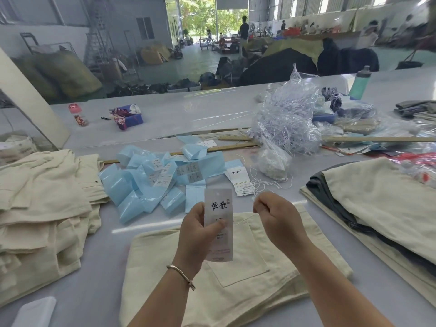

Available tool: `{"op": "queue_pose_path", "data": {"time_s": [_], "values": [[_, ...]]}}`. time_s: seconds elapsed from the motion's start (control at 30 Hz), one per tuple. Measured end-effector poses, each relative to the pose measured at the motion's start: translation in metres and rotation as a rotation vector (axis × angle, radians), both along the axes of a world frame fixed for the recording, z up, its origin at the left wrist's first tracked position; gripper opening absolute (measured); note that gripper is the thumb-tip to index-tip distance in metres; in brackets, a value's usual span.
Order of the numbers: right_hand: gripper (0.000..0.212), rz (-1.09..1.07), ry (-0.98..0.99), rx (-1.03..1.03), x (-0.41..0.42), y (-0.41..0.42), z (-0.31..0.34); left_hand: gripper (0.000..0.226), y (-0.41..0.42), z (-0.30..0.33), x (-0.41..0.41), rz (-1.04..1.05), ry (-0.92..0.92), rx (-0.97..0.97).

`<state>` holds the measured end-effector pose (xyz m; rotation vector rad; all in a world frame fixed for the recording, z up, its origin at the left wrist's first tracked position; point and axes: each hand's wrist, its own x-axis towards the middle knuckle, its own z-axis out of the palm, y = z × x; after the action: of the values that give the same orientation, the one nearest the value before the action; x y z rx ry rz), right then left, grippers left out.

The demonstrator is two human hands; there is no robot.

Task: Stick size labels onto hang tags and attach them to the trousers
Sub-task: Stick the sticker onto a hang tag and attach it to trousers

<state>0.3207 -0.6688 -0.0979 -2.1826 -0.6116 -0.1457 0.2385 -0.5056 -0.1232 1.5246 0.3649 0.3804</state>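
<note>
I am holding the hang tag (218, 223) upright in my left hand (195, 234), thumb pressing its face and the other fingers curling behind, so the printed side is facing me and the small hole at the top is staying clear. My right hand (274, 214) is hovering just beside it, its fingers pinching what looks like a thin white string (243, 219) that is running down toward the cream trousers (236, 279) lying flat on the counter (99, 267) right under both hands. I judge I am lining the string end up to thread the tag. The blue label backing strips (146, 182) are lying just behind, within reach, beside a stack of spare hang tags (240, 180). More cream trousers (42, 208) are piling up at my left.
</note>
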Motion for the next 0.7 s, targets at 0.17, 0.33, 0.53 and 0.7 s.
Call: {"op": "queue_pose_path", "data": {"time_s": [0.17,0.33,0.53,0.7], "values": [[0.017,0.149,-0.019,-0.003,-0.012,0.011,0.014,0.028,-0.003,0.003,-0.001,-0.014,-0.016,0.385],[0.026,0.083,-0.096,-0.128,-0.016,0.017,0.016,0.038,-0.01,0.003,-0.005,-0.119,-0.015,0.463],[0.036,0.022,-0.031,-0.219,-0.017,0.015,0.016,0.049,-0.016,0.005,-0.01,-0.159,-0.032,0.499],[0.034,0.022,0.004,-0.241,-0.017,0.013,0.015,0.051,-0.018,0.007,-0.01,-0.187,-0.068,0.456]]}}
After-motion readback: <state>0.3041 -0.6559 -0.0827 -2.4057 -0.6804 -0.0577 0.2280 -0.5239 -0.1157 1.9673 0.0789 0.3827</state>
